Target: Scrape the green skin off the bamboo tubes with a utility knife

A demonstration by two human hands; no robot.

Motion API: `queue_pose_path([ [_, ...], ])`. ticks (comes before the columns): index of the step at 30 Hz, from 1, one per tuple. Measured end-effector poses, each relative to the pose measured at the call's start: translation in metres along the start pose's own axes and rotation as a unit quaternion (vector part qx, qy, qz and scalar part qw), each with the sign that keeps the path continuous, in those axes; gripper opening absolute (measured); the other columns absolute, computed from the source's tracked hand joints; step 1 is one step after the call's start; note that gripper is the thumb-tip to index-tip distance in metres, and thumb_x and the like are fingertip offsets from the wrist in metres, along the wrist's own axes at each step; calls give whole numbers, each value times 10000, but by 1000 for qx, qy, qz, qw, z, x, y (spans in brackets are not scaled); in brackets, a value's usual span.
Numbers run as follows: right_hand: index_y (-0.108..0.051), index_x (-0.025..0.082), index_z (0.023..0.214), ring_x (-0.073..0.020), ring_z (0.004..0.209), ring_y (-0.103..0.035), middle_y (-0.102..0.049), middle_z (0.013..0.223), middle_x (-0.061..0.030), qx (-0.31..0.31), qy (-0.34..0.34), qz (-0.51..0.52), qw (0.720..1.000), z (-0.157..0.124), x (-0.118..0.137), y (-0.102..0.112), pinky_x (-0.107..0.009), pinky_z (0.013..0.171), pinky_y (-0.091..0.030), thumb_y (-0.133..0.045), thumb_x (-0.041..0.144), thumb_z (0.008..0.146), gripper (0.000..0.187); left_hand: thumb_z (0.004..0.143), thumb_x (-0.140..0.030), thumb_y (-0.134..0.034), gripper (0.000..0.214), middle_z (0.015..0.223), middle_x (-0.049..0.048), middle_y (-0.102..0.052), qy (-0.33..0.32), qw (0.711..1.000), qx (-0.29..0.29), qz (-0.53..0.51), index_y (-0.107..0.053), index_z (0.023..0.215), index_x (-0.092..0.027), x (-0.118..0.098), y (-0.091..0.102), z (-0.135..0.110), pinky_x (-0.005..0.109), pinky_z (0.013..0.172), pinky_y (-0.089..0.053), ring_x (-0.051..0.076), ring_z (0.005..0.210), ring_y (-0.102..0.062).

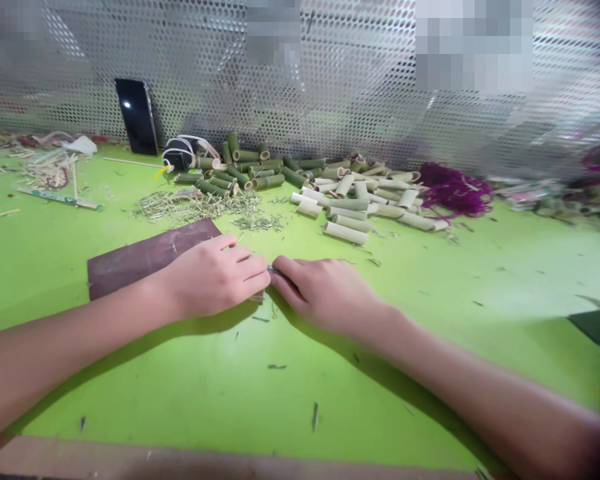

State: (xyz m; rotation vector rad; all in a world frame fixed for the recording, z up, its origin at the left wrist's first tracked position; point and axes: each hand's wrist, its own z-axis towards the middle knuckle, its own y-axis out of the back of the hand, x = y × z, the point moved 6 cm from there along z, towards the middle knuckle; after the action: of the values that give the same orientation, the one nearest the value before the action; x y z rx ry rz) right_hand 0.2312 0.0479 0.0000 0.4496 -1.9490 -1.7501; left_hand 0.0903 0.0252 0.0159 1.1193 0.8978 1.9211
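Observation:
My left hand [225, 277] lies over the right end of a flat brown board [145, 261], fingers curled down and together. A small pale edge shows under its fingertips, but what they hold is mostly hidden. Close beside it, my right hand [325, 290] is closed with thumb and forefinger around a thin grey metal tool [271, 269]. Only the tool's tip shows, pointing at my left fingertips; its kind is not clear. Behind the hands lie cut bamboo tubes, dark green ones [240, 170] on the left and pale scraped ones [347, 231] on the right.
A pile of bamboo shavings [180, 205] lies beyond the board. A phone [137, 117] leans on the perforated metal screen [330, 80], near a black adapter [179, 157] with white cable. Purple string [455, 191] sits right of the tubes. Dark scraps dot the green tabletop [195, 393].

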Motion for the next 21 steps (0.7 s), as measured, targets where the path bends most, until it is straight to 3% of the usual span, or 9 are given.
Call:
queue_pose_path([
  [10,-599,202,868,-125,496,-490,-649,676,0,-8,-4,25,1000,-1,-1,-1,-275,540,-301,-374,420,1091,384,1055,-132,-382,310,922,93,-741,22,998,-39,-42,-680,972,-120,3,1,-3,348,723,-501,200,772,-666],
  [14,-617,201,906,-124,495,-523,-657,682,1,0,-7,54,999,-1,-2,-4,-270,531,-344,-364,437,1100,397,1065,-166,-429,278,877,66,-737,128,989,-61,-37,-688,969,-135,32,-1,-15,322,685,-481,186,745,-661],
  [17,-626,204,934,-126,489,-528,-671,696,-2,4,-11,42,999,0,-3,-5,-276,522,-342,-356,442,1102,397,1039,-242,-498,241,881,92,-729,218,976,-26,5,-692,947,-132,55,-7,-26,369,705,-461,235,770,-668],
  [21,-626,211,951,-130,484,-530,-673,693,1,6,-11,38,999,-1,-4,-5,-278,520,-348,-352,434,1100,383,1018,-239,-513,238,832,84,-720,238,971,2,20,-689,877,-162,63,-11,-31,391,726,-436,258,780,-664],
])
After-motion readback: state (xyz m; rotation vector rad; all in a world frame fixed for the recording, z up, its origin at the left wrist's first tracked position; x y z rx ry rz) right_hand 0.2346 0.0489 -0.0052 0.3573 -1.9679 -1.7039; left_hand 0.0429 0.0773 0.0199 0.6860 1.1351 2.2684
